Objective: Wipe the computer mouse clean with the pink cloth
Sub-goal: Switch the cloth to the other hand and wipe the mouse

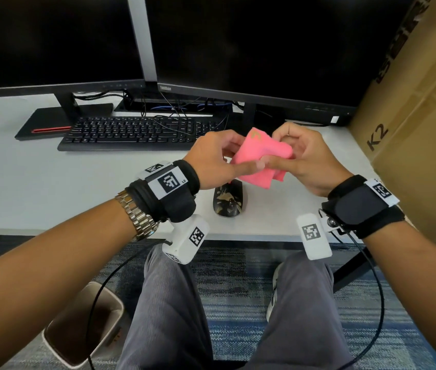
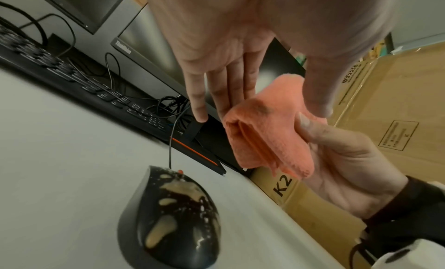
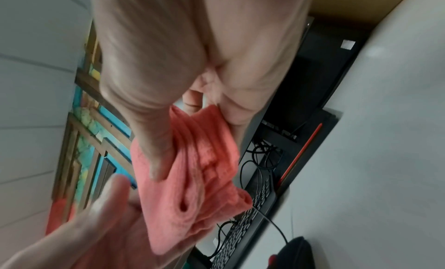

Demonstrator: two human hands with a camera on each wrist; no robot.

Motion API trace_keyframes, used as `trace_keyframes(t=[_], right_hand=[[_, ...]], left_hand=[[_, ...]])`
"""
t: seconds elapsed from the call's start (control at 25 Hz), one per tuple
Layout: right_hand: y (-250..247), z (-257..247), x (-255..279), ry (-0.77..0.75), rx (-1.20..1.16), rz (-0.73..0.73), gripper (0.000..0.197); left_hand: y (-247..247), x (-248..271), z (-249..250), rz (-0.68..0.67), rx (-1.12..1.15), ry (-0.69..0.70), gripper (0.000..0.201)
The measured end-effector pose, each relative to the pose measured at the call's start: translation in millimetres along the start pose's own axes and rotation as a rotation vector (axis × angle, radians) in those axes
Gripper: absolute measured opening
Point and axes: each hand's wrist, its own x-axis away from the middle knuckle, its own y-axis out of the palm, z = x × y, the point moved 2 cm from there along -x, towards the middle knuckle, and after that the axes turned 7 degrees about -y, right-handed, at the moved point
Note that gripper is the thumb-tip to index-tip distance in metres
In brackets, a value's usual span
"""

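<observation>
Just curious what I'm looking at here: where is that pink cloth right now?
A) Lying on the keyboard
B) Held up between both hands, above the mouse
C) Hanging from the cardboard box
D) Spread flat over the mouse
B: the left hand and right hand both hold the folded pink cloth in the air, while the smeared mouse sits uncovered on the desk below.
</observation>
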Motion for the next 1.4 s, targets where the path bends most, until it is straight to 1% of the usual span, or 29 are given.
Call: trace_keyframes(t=[0.08,0.16,0.28,0.44,0.52,0.6,0.72,0.84,0.88,0.96,1.04,1.16,1.28,1.32,1.4], right_hand=[[3,-2,1,0.0,0.028,-0.043,0.036],[2,-3,2,0.026,0.148,-0.119,0.039],[3,-4,3,0.058,0.265,-0.176,0.046],[11,-11,-1,-0.035,0.372,-0.156,0.036],[18,-15,-5,-0.088,0.389,-0.12,0.037],[23,-16,-8,-0.089,0.402,-0.08,0.046],[26,-9,-10,0.048,0.475,-0.087,0.076],[32,8,-6,0.183,0.589,-0.209,0.108],[36,14,-4,0.217,0.624,-0.259,0.119],[43,25,-1,0.278,0.657,-0.341,0.136],[48,31,1,0.32,0.669,-0.396,0.143],[52,34,0,0.345,0.681,-0.422,0.145],[55,32,-2,0.332,0.686,-0.432,0.145],[56,32,-3,0.323,0.688,-0.438,0.144],[57,30,-4,0.313,0.691,-0.449,0.142]], left_hand=[[0,-2,-2,0.035,0.012,0.022,0.054],[0,-2,-4,0.048,-0.006,0.037,0.044],[0,-2,-5,0.047,-0.07,0.06,0.038],[-7,0,2,0.008,-0.193,0.064,0.04],[-18,0,5,-0.002,-0.241,0.043,0.04],[-30,-1,2,0.012,-0.276,0.015,0.036],[-43,-5,-14,0.07,-0.322,-0.061,0.031],[-46,-8,-36,0.103,-0.292,-0.175,0.027],[-45,-10,-42,0.114,-0.286,-0.203,0.03],[-43,-13,-52,0.138,-0.284,-0.246,0.044],[-40,-17,-56,0.145,-0.246,-0.286,0.051],[-36,-24,-60,0.139,-0.214,-0.324,0.049],[-31,-25,-62,0.116,-0.221,-0.332,0.067],[-29,-25,-61,0.107,-0.223,-0.322,0.07],[-25,-24,-60,0.086,-0.227,-0.318,0.065]])
